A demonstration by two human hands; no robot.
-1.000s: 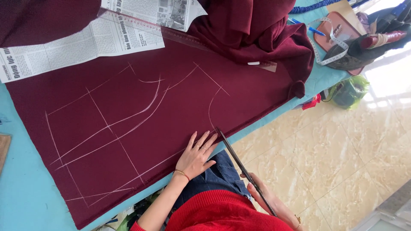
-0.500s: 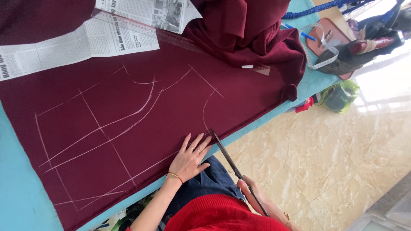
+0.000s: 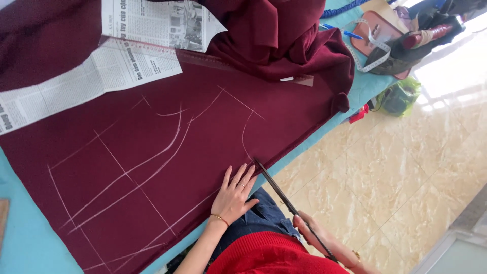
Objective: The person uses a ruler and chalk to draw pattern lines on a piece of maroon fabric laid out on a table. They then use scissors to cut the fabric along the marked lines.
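Little has moved since the earlier frame: left hand [image 3: 234, 195] still lies flat, fingers spread, on the maroon cloth [image 3: 167, 152] near its near edge. Right hand [image 3: 313, 234] grips long scissors [image 3: 284, 198], blades narrow, tip at the cloth edge beside the chalk curve [image 3: 245, 136]. Newspaper [image 3: 101, 66] lies far left.

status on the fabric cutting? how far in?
Done: the pattern is chalked out, white chalk lines across the maroon fabric. In hand: the left hand lies flat on the cloth near its edge, and the right hand holds scissors with the tips at that edge by a chalk curve. Left: nearly all the cutting; no chalk line looks cut through.
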